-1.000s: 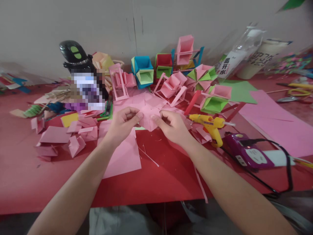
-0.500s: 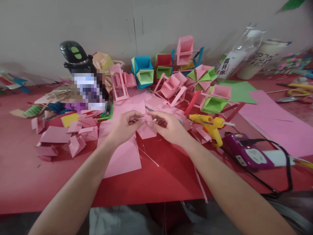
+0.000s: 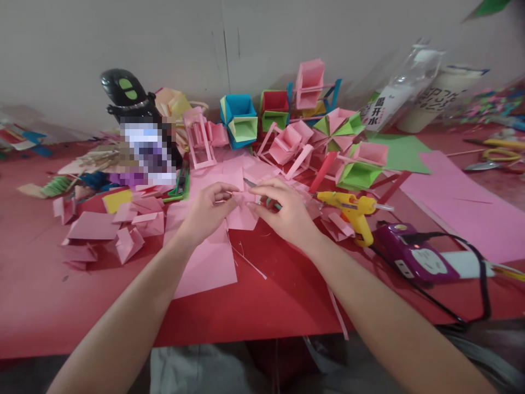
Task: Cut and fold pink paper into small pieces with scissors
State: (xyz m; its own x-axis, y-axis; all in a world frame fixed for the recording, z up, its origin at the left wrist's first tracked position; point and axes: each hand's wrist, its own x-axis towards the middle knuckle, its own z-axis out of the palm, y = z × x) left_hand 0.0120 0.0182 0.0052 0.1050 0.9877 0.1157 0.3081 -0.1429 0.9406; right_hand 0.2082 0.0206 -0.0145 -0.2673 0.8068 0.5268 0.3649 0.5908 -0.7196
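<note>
A small piece of pink paper point(image 3: 243, 218) with creases is pinched between my two hands, above the middle of the table. My left hand point(image 3: 208, 210) grips its left side between thumb and fingers. On the other side, my right hand point(image 3: 283, 208) holds it with thumb and forefinger. The fingers partly cover the paper, so its full shape is hidden. A flat pink sheet point(image 3: 205, 268) lies below my left wrist. Just behind the fingers, the grey tip of a tool point(image 3: 249, 183) shows; the rest is under my right hand.
Folded pink pieces point(image 3: 94, 225) lie left. Paper models, one a blue and green box shape point(image 3: 239, 117), line the wall. At right are a yellow glue gun point(image 3: 348, 205), a purple power strip point(image 3: 418, 254) with its cable, a bottle point(image 3: 404, 90) and yellow-handled scissors point(image 3: 502, 155). A phone point(image 3: 150, 153) leans upright.
The pink paper, held up and spread wider a second ago, has been turned and lowered, with less of it showing between the fingers. My right fingers have shifted over its upper edge.
</note>
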